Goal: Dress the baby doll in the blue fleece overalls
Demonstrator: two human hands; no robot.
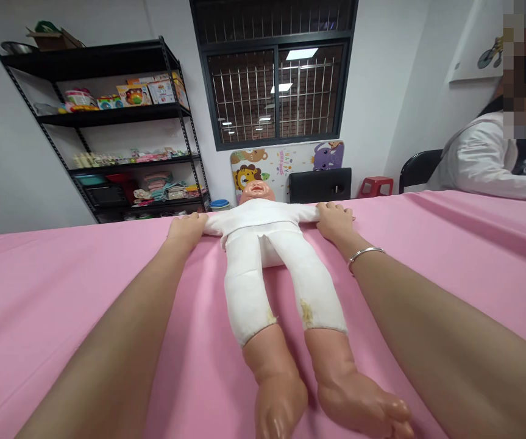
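A baby doll (263,256) in a white cloth body lies on its back on the pink sheet (61,286), feet toward me and head (256,191) at the far edge. Its arms are stretched out sideways. My left hand (188,227) is closed over the end of the doll's arm on the left. My right hand (333,221), with a silver bracelet (364,254) on the wrist, is closed over the end of the arm on the right. The doll's bare legs and feet (358,405) reach the near edge of the view.
Another person in a white sleeve (486,164) sits at the right end of the sheet. Behind stand a black shelf rack (107,122) with toys and boxes, a barred window (274,91), a black chair (320,185), a red stool (376,186) and a cartoon mat (285,161).
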